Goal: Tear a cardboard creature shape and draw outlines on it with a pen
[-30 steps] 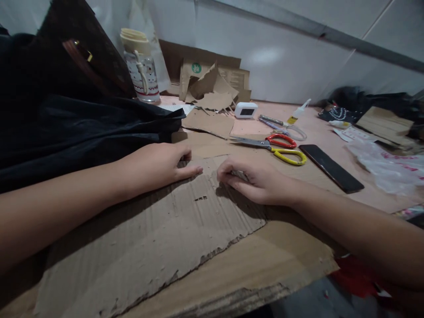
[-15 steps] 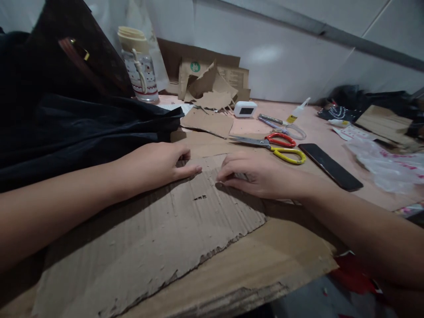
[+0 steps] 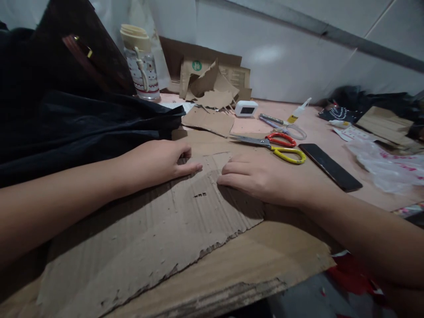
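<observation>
A torn-edged sheet of corrugated cardboard (image 3: pixel 159 247) lies in front of me, with a few small holes near its middle. On its far left part rests my left hand (image 3: pixel 165 160), thumb stretched out and apart from the curled fingers, holding nothing visible. My right hand (image 3: pixel 256 176) lies palm down over the sheet's right part, fingers reaching left; the fingertips touch or nearly touch the surface. Under the sheet is a larger cardboard piece (image 3: pixel 294 247). Just beyond my right hand lie scissors (image 3: pixel 270 143) with one red and one yellow handle, blades partly apart.
A black phone (image 3: pixel 329 167) lies right of the scissors. Further back are a white device with a dark screen (image 3: pixel 246 108), a glue bottle (image 3: pixel 298 111), cardboard scraps (image 3: pixel 215 88) and a water bottle (image 3: pixel 141 66). Dark fabric (image 3: pixel 82 128) covers the left; plastic wrapping (image 3: pixel 387 163) lies right.
My right hand has turned palm down and flattened, its thumb now out of sight. My left hand stays nearly where it was. The view has shifted slightly.
</observation>
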Tool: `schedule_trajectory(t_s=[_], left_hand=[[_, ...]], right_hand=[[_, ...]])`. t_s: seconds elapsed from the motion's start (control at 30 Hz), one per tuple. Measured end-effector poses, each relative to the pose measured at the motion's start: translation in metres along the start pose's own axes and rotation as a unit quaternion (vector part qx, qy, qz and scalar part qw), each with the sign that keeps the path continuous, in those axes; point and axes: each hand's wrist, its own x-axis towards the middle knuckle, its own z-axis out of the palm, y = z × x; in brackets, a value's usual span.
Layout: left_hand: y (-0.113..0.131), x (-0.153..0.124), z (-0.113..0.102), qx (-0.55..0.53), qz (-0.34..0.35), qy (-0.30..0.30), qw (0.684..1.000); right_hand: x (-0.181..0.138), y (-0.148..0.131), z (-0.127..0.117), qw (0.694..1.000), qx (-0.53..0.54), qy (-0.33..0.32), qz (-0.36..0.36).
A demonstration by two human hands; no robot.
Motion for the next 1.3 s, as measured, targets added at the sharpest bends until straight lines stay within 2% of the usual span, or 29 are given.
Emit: schedule_trajectory(t_s=[0.13,0.27,0.4,0.5,0.57,0.73,1.1,1.3], left_hand=[[0.001,-0.001,-0.001,-0.004,-0.001,-0.004,1.0],[0.0,0.0,0.0,0.004,0.0,0.002,1.0],[-0.001,0.0,0.001,0.002,0.001,0.004,1.0],[-0.001,0.0,0.001,0.001,0.006,0.007,1.0],[-0.001,0.0,0.001,-0.001,0.005,0.009,1.0],[0.0,0.0,0.001,-0.012,0.003,0.006,1.0],[0.0,0.0,-0.001,-0.01,-0.001,-0.001,1.0],[-0.001,0.001,0.001,0.002,-0.004,0.003,1.0]], right_hand=[[0.001,-0.001,0.0,0.998,-0.039,-0.003,-0.042],[0.003,-0.001,0.002,0.998,-0.044,-0.012,-0.036],[0.006,0.0,0.008,0.999,0.011,-0.006,0.043],[0.006,0.003,0.013,0.988,0.093,0.021,0.12],[0.005,0.005,0.015,0.981,0.128,0.032,0.142],[-0.003,0.008,0.012,0.986,0.129,0.018,0.104],[0.0,0.002,0.002,1.0,0.025,0.017,0.009],[0.008,-0.003,0.004,0.998,0.02,-0.023,0.054]])
